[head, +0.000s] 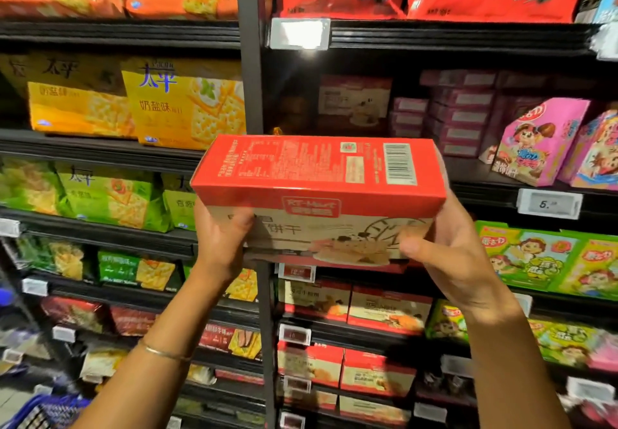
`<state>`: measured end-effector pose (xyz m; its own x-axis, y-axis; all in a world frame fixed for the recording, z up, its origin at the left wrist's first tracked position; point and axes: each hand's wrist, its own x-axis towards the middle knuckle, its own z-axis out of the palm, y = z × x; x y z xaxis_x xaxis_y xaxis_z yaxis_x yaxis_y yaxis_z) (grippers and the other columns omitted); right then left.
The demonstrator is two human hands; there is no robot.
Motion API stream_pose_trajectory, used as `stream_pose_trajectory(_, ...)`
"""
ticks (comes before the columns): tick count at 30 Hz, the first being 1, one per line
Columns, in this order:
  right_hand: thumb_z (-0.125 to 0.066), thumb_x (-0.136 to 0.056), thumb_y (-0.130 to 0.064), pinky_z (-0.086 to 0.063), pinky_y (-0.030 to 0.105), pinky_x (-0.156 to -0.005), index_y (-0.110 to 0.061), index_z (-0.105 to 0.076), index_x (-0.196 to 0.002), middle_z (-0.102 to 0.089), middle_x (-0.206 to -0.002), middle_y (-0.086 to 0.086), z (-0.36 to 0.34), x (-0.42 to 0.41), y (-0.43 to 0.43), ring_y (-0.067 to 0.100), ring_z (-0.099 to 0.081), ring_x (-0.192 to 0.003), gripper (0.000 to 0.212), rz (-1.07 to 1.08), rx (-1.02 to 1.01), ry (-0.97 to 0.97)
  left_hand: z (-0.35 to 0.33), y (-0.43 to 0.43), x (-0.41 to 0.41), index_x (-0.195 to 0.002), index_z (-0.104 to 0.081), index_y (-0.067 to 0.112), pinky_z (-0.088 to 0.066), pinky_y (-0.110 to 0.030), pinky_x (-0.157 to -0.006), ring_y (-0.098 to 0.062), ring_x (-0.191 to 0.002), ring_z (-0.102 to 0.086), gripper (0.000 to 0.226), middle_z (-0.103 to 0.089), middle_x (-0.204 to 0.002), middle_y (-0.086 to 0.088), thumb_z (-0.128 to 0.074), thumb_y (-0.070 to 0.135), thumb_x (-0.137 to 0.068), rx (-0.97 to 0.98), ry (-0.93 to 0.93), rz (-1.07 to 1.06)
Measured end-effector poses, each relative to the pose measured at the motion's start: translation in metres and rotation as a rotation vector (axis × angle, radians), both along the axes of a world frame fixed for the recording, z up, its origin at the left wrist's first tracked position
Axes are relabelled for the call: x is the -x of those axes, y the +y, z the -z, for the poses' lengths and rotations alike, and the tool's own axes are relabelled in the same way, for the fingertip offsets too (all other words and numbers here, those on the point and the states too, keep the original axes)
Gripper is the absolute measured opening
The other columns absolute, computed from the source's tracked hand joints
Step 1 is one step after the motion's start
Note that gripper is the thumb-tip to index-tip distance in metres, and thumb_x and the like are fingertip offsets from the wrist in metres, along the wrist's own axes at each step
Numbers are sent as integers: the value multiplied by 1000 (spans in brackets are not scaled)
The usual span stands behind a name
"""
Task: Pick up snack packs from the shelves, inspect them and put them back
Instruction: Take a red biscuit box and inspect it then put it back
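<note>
A red and cream biscuit box (pixel 317 194) is held up in front of the shelves, its red side with a barcode and small print turned upward. My left hand (pixel 220 241) grips the box's left end, thumb on the cream front face. My right hand (pixel 444 248) grips the right end, fingers behind and thumb on the front. A thin bangle sits on my left wrist. Similar boxes (pixel 388 308) stand on the shelf below.
A dark shelf upright (pixel 250 60) splits two bays. Yellow cracker bags (pixel 180 107) and green ones (pixel 110 197) fill the left bay. Pink packs (pixel 538 140), green packs (pixel 535 258) and price tags (pixel 548 202) line the right bay. A blue basket (pixel 43 412) sits at bottom left.
</note>
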<state>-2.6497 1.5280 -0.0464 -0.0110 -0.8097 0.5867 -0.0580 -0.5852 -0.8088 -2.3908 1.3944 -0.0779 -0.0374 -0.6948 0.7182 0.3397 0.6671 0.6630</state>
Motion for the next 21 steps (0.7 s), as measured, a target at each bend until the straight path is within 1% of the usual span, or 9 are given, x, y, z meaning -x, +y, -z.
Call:
stream_pose_trajectory(3,-83,-84,-47,-52,48,-107,-26,-45,-152,-60,-145,9,-11,-9,8,31,-56,-137,81,-22,-32,55,15,-2,3,-131,-53,20,-55,-16,-67,0,-77,-68,99,-70,-87,13,-81,82,-59,-113,104,19)
stream_pose_trajectory(5,-70,-89,-62,-48,49,-111,-23,-44,-153,-59,-147,9,-16,-13,13,32,-55,-138,79,-10,-45,84,22,-2,4,-147,-35,-7,-55,-37,-89,-24,-99,-66,140,-63,-107,-8,-85,82,-51,-170,169,46)
stream_pose_trajectory(7,-54,-98,-65,-51,42,-108,-23,-48,-150,-61,-144,7,-20,-19,16,29,-58,-134,67,21,-52,106,22,1,5,-154,-23,-10,-41,-56,-110,-35,-120,-54,152,-56,-120,-15,-86,80,-50,-213,196,112)
stream_pose_trajectory(9,-49,-101,-65,-56,36,-99,-21,-54,-140,-67,-134,6,-24,-26,16,26,-66,-124,59,76,-56,97,21,4,6,-149,-29,-4,-40,-56,-110,-30,-113,-59,142,-58,-116,-9,-87,79,-50,-209,195,135)
stream_pose_trajectory(11,-48,-99,-68,-58,38,-94,-16,-57,-132,-70,-125,10,-26,-30,14,26,-69,-117,61,99,-60,61,23,5,5,-140,-32,0,-48,-47,-101,-18,-102,-65,130,-62,-108,-4,-86,80,-52,-191,173,93)
stream_pose_trajectory(13,-48,-100,-67,-56,39,-100,-15,-57,-132,-69,-128,12,-27,-33,13,26,-67,-121,62,86,-66,13,24,6,6,-134,-34,1,-53,-38,-92,-12,-96,-69,122,-69,-101,5,-83,81,-55,-182,129,74)
stream_pose_trajectory(17,-45,-104,-57,-56,26,-95,-22,-58,-138,-70,-132,5,-25,-35,13,21,-67,-124,50,21,-52,-38,27,11,3,-127,-43,15,-57,-30,-87,-9,-95,-70,105,-73,-97,14,-81,84,-57,-207,71,84)
stream_pose_trajectory(19,-44,-105,-54,-56,28,-96,-24,-60,-137,-70,-131,6,-21,-33,11,22,-67,-124,46,17,-40,-74,24,14,1,-124,-47,18,-57,-31,-87,-11,-96,-70,99,-73,-99,13,-81,83,-58,-229,49,103)
stream_pose_trajectory(21,-43,-102,-56,-55,41,-105,-17,-60,-139,-70,-132,11,-21,-34,7,27,-66,-126,56,70,-79,-146,20,19,1,-128,-50,20,-58,-28,-88,-8,-100,-71,95,-75,-104,13,-78,83,-62,-233,-8,138)
